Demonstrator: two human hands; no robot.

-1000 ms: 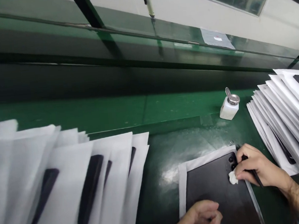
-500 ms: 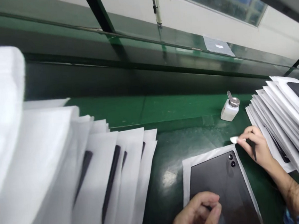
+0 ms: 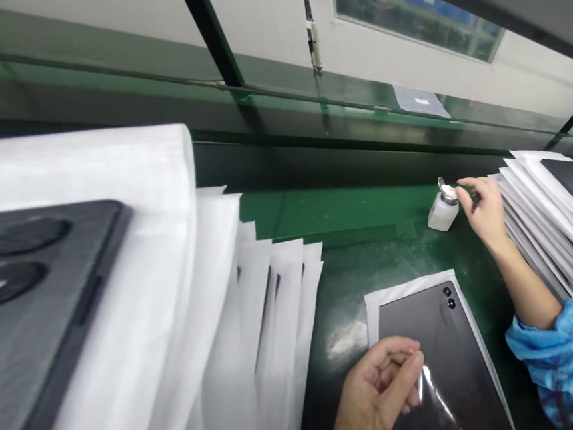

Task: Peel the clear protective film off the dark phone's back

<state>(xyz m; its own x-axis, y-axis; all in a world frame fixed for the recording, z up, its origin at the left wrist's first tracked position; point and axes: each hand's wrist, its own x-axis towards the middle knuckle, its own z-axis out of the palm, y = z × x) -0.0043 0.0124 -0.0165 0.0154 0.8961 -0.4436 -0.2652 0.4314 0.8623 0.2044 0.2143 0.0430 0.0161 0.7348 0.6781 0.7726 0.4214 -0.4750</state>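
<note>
Green desk under me: my right hand pinches a swab onto the dispenser bottle; I'd dab lightly. My left hand pinches clear film over the tablet, lying on its white sheet.

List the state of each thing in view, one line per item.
Dark tablet: lying back-up on a white sheet.
Clear film: partly lifted, pinched by the left hand.
Dispenser bottle: upright, lid flipped open.
Right hand: at the bottle's top.
</note>
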